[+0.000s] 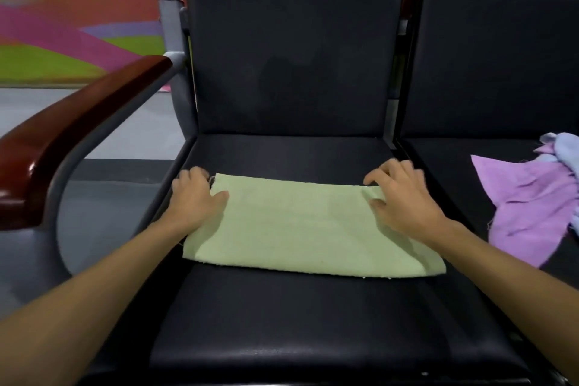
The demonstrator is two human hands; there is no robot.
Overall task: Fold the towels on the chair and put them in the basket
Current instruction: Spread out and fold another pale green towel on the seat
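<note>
A pale green towel lies folded into a wide rectangle on the black chair seat. My left hand pinches its far left corner, thumb on top of the cloth. My right hand pinches the far right corner, where a small flap of cloth is turned up between thumb and fingers. On the neighbouring seat to the right lies a crumpled purple towel with a light blue towel partly on top of it. No basket is in view.
A brown wooden armrest on a grey metal frame borders the seat on the left. The black backrest rises behind the towel. Grey floor and a colourful wall show at the left.
</note>
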